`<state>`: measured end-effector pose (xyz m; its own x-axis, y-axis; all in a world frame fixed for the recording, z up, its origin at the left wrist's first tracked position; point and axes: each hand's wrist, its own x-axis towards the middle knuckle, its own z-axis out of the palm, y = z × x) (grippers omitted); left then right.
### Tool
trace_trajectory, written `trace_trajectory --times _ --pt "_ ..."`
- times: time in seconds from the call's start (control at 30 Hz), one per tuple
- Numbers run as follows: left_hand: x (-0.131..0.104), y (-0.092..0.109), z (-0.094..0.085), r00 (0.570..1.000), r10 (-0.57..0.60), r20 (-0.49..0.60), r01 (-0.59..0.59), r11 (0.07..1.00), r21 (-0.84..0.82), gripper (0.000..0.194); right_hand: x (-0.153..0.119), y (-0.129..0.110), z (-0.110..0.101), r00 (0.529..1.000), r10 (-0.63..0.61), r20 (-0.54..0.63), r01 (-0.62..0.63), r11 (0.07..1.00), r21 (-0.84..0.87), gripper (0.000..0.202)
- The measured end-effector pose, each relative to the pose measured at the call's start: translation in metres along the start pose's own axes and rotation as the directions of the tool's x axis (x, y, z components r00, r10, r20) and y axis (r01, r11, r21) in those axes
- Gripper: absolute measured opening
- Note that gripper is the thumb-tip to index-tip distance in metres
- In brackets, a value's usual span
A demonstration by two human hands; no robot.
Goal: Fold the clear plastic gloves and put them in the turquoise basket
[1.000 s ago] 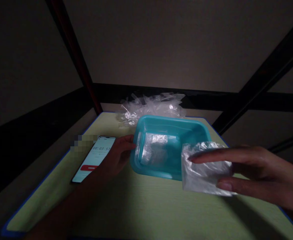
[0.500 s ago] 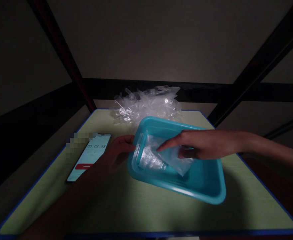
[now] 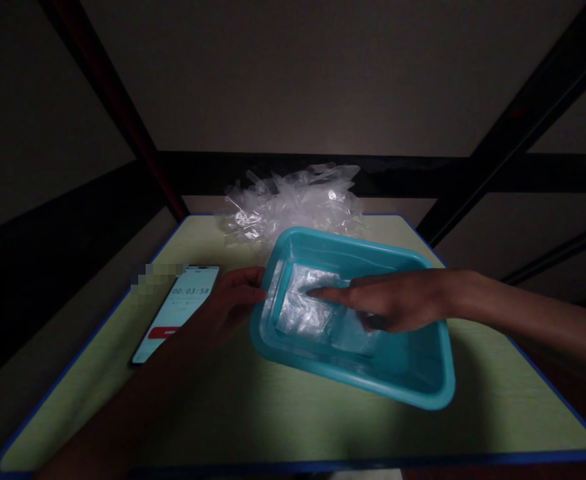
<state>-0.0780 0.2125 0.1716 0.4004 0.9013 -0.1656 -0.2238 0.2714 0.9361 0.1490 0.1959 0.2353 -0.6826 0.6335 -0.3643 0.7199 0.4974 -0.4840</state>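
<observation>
A turquoise plastic tub stands tilted across the middle of the table. Clear plastic bags lie flat inside it, toward its left end. My left hand pinches the tub's left rim between thumb and fingers. Inside the tub, my right hand reaches in from the right with its index finger stretched out over the bags. Its other fingers curl beside a clear bag; whether they grip it is hard to make out. Behind the tub rises a loose heap of crinkled clear plastic.
On the table's left lies a phone showing a timer, partly covered by my left forearm. The pale green table has a blue edge. Dark frame bars and a grey wall stand behind it.
My right hand has lowered into the tub, and the bag under it now lies flatter beside the others. My left hand keeps its place at the rim. The view has shifted slightly.
</observation>
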Motion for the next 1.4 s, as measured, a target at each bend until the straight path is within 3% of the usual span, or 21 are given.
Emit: trace_trajectory --times 0.17,0.37,0.63,0.9,1.1,1.3,1.4 --pt "0.000 0.001 0.001 1.000 -0.015 -0.009 0.015 1.000 -0.010 0.011 0.003 0.003 0.006 0.998 -0.005 -0.068 0.007 0.999 0.031 0.080" --pt "0.001 -0.002 -0.003 1.000 0.023 0.016 -0.023 1.000 -0.001 0.013 0.008 -0.005 0.007 0.992 0.120 0.034 -0.115 0.985 -0.133 0.081" --pt "0.003 -0.003 -0.006 0.998 0.010 0.060 -0.010 1.000 0.000 0.016 0.006 -0.001 0.009 0.986 0.161 0.033 -0.149 0.959 -0.243 0.079" --pt "0.002 -0.001 -0.006 0.999 0.004 0.044 -0.005 0.999 0.031 0.011 0.004 0.013 0.015 0.984 0.114 -0.138 -0.155 0.927 -0.341 0.061" --pt "0.004 -0.002 -0.006 0.999 0.019 0.036 -0.020 0.999 0.045 0.010 0.009 0.023 0.025 0.974 0.008 -0.227 -0.110 0.891 -0.441 0.051" --pt "0.003 -0.001 -0.006 0.997 0.027 0.072 -0.030 0.999 0.045 0.009 0.008 0.030 0.027 0.958 -0.076 -0.276 -0.054 0.900 -0.433 0.048" --pt "0.002 0.000 -0.005 0.998 0.033 0.058 -0.035 0.999 0.040 0.008 0.009 0.026 0.023 0.962 -0.048 -0.269 -0.063 0.919 -0.389 0.049"
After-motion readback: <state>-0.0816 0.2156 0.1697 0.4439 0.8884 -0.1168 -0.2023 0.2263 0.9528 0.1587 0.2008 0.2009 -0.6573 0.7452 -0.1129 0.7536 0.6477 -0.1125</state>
